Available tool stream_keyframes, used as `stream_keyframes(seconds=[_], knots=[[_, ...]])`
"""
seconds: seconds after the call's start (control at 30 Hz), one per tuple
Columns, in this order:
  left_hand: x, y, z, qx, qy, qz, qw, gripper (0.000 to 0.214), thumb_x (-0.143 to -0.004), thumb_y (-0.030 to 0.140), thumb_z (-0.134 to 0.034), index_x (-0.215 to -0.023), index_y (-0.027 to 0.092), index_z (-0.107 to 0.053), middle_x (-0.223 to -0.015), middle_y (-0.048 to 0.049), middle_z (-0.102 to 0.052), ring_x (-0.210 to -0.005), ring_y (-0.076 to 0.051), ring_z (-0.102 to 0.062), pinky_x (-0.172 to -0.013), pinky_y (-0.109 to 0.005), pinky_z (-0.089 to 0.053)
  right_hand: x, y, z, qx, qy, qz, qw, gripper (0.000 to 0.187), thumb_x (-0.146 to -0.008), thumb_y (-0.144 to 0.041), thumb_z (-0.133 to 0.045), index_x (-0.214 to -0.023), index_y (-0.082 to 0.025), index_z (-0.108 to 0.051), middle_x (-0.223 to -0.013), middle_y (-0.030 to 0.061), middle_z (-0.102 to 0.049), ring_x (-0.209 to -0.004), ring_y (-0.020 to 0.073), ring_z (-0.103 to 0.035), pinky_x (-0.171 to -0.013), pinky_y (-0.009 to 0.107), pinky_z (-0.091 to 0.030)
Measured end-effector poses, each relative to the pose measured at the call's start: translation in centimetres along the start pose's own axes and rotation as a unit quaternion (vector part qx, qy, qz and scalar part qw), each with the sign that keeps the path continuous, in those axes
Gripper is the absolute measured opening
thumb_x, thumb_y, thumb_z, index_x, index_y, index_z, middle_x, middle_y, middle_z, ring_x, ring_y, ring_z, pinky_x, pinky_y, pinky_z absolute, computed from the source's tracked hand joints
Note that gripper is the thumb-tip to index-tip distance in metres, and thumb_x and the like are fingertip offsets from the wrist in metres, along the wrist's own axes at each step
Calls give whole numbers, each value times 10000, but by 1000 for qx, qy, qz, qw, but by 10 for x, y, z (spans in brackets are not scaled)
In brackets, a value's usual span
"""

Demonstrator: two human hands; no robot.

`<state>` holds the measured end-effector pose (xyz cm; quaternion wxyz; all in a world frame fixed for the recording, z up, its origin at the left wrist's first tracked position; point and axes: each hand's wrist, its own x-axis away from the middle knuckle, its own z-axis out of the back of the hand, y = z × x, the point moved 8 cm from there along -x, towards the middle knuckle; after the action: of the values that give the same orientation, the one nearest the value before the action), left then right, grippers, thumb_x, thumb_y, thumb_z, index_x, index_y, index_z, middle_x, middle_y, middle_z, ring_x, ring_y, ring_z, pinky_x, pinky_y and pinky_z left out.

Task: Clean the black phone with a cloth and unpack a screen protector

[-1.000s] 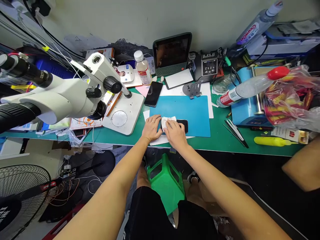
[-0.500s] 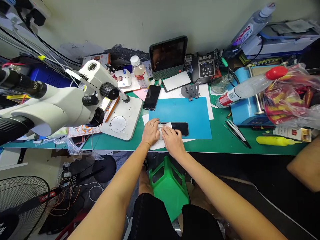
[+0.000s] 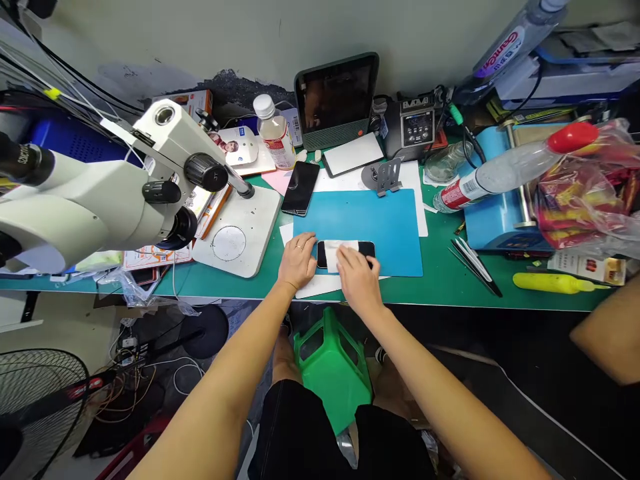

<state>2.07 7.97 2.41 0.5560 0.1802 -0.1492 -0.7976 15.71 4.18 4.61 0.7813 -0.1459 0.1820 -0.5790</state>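
Two bare forearms reach forward over black shorts and a green plastic stool (image 3: 333, 363) that stands on the floor under the tabletop's near edge. To the left, low down, are a floor fan (image 3: 35, 407) and a tangle of cables.

The right hand (image 3: 357, 280) lies on a white wipe (image 3: 343, 249). Its grip is flat, with the fingers together and pressing down, pinching nothing. The wipe covers the middle of a dark phone (image 3: 369, 251), which lies crosswise on the near edge of a blue mat (image 3: 373, 217). The left hand (image 3: 299, 260) is curled at the phone's left end and touches it. Whether that grip clasps the edge or only rests against it cannot be told.

The mat sits on a green tabletop (image 3: 440, 283), with white paper showing beneath its near-left corner. Right of the mat lie tweezers (image 3: 473, 263) and a yellow marker (image 3: 545, 282). A white microscope (image 3: 100, 200) juts in from the left above its pale base plate (image 3: 235, 233).

Farther back, a second phone (image 3: 300, 188) lies face up beside a small grey stand (image 3: 387, 177). A clear bottle with a red cap (image 3: 500, 170) lies on its side across a blue machine. Behind these stand an upright bottle (image 3: 273, 140), a dark screen (image 3: 336, 100) and a grey control unit (image 3: 419, 127), all against a pale, scuffed wall. A crinkled plastic bag (image 3: 590, 187) fills the far right, and another person's arm (image 3: 607, 340) shows at the right edge.
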Motion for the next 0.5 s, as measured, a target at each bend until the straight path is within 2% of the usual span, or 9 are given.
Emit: stream_keyframes(seconds=[0.13, 0.23, 0.3, 0.4, 0.5], knots=[[0, 1, 0, -9, -4, -1, 1000, 427, -819, 149, -441, -1224, 167, -576, -1342, -127, -575, -1266, -303, -500, -1070, -474, -411, -7, -1, -3, -3, 3, -11, 1000, 421, -1034, -239, -313, -1370, -181, -561, -1416, 144, -599, -1291, 290, -525, -1016, 503, -304], [1, 1, 0, -13, -2, 0, 1000, 414, -833, 166, -458, -1230, 170, -575, -1352, -131, -563, -1266, -310, -494, -1072, -478, -405, 9, 0, -3, 0, -25, 15, 1000, 434, -1033, -234, -314, -1415, -207, -518, -1454, 131, -564, -1320, 283, -512, -1050, 517, -286], [1, 1, -1, -16, -5, 2, 1000, 406, -845, 200, -483, -1240, 182, -571, -1362, -126, -555, -1271, -314, -488, -1077, -481, -398, 19, 12, 1, 8, -32, 15, 999, 445, -1035, -225, -304, -1439, -217, -491, -1469, 126, -547, -1337, 279, -507, -1075, 539, -266], [2, 3, 0, -24, -4, -3, 1000, 421, -852, 316, -551, -1250, 180, -563, -1361, -135, -548, -1271, -329, -482, -1075, -482, -394, 20, 36, 14, 22, -1, -27, 999, 461, -1041, -231, -273, -1452, -193, -478, -1481, 145, -525, -1360, 290, -495, -1107, 578, -240], [2, 8, 2, -30, -5, -20, 999, 563, -824, 486, -617, -1270, 150, -544, -1363, -163, -535, -1272, -350, -473, -1068, -490, -390, 19, 42, 17, 31, -1, -39, 999, 476, -1042, -237, -260, -1462, -149, -467, -1508, 165, -483, -1384, 299, -470, -1128, 575, -252]])
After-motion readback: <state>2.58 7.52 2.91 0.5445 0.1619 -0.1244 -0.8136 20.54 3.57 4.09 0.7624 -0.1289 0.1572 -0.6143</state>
